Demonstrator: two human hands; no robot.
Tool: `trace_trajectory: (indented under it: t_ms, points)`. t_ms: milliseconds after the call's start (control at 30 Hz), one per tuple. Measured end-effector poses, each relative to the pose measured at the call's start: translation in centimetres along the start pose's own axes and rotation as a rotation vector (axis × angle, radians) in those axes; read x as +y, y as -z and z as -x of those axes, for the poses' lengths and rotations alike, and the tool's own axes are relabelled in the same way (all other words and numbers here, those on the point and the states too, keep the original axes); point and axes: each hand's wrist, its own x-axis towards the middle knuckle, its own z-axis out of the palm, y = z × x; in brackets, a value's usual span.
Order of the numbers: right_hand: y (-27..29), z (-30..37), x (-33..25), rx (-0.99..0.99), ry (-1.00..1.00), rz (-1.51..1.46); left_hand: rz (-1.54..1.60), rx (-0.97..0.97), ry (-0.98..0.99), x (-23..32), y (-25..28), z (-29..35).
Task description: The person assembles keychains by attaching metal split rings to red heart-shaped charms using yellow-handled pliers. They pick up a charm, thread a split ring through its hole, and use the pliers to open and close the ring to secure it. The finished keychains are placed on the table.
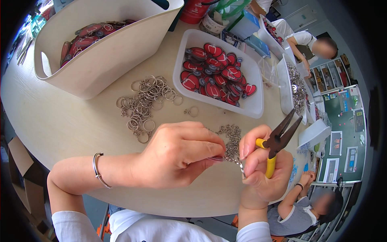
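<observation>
My left hand [177, 155] is closed in a pinch on a keychain charm [217, 158], of which only a thin, clear-edged rim shows past the fingers. A short chain [231, 160] runs from it to a silver key ring [242, 170], pinched between the thumb and finger of my right hand [268, 173]. That same hand also holds pliers [277, 142] with yellow handles, their dark jaws apart and pointing up and away. Just beyond my fingers lies a pile of small chain pieces [233, 139]. Loose key rings [143, 103] are heaped farther left, with one ring [194, 111] apart from them.
A white tray [259, 105] of red sandal-shaped charms [219, 72] stands ahead. At far left is a tall cream bin [121, 60] with more charms. A tray of metal parts [297, 90] sits to the right. Two people [312, 46] sit along the right side.
</observation>
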Motion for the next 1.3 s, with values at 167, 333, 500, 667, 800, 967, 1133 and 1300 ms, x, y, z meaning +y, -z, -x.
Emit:
trace_trajectory:
  t_ms: [167,333,500,667,800,967,1133,1300]
  points:
    - [0.36,0.15,0.11,-0.004,0.036,0.007,0.003,0.008,-0.004,0.12,0.06,-0.07]
    - [0.59,0.25,-0.10,-0.009,0.048,0.014,0.023,0.013,-0.005,0.11,0.13,-0.29]
    - [0.43,0.19,0.30,0.000,0.069,-0.003,0.017,0.011,0.009,0.12,0.37,-0.09]
    - [0.47,0.41,0.06,0.015,0.085,0.005,0.036,0.002,-0.002,0.21,0.01,-0.29]
    - [0.26,0.07,0.53,-0.001,0.087,-0.023,0.034,0.009,0.010,0.12,0.03,0.02]
    - [0.07,0.18,0.23,0.035,0.078,-0.011,0.047,-0.002,0.000,0.28,-0.20,0.03]
    - [0.09,0.10,0.41,0.026,0.086,-0.007,0.041,-0.002,-0.001,0.32,-0.09,0.08]
    - [0.39,0.26,0.25,0.039,0.087,0.006,0.054,-0.007,-0.014,0.40,-0.02,-0.07]
